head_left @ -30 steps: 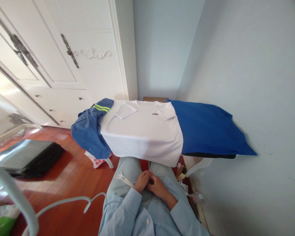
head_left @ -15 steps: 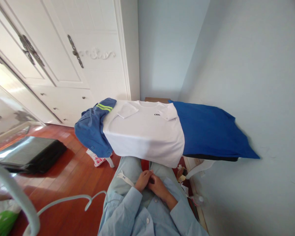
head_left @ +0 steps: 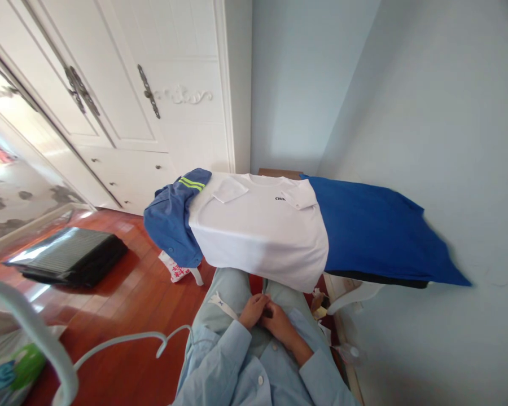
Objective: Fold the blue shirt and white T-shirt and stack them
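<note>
My left hand (head_left: 254, 311) and my right hand (head_left: 280, 323) rest together in my lap, touching each other. Their fingers are curled in, and no object shows in them. Just beyond my knees a white T-shirt (head_left: 258, 225) lies spread face up, its sleeves folded inward over the chest and dark lettering partly covered by one sleeve. A bunched blue work garment (head_left: 169, 217) with yellow-green stripes lies left of it. On the right, a bright blue cloth (head_left: 376, 231) is spread out, with a black edge beneath it. Both hands are apart from these garments.
A white wardrobe (head_left: 186, 62) stands at the back left, a pale wall (head_left: 457, 113) on the right. A pale curved clothes rack (head_left: 122, 340) is close on my left. A black wrapped package (head_left: 76, 256) and a red-and-white bag (head_left: 173, 268) lie on the wooden floor.
The scene has shifted slightly to the right as my head turned left. My hands stay together in my lap, and the garments lie as before.
</note>
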The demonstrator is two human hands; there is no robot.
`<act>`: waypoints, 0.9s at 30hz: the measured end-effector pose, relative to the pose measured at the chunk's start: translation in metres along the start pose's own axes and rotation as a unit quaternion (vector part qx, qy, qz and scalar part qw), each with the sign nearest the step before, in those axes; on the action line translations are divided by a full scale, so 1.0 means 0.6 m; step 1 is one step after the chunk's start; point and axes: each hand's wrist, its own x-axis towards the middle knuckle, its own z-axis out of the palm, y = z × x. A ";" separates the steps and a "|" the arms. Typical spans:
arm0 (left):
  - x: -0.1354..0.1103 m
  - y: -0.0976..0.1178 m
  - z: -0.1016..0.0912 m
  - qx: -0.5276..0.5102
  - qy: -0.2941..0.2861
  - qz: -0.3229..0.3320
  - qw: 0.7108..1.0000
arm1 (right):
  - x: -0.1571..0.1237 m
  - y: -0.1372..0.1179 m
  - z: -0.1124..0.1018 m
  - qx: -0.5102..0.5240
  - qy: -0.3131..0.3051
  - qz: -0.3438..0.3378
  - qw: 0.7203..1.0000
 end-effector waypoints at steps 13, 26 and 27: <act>-0.002 0.005 0.001 -0.002 -0.005 -0.001 1.000 | 0.001 -0.005 -0.001 0.002 -0.022 0.005 1.000; -0.004 0.013 0.002 -0.017 -0.005 -0.016 1.000 | 0.004 -0.005 -0.007 0.030 0.006 -0.018 0.999; -0.004 0.016 0.002 -0.024 -0.012 -0.032 0.999 | 0.006 -0.005 -0.013 0.040 0.031 -0.025 0.998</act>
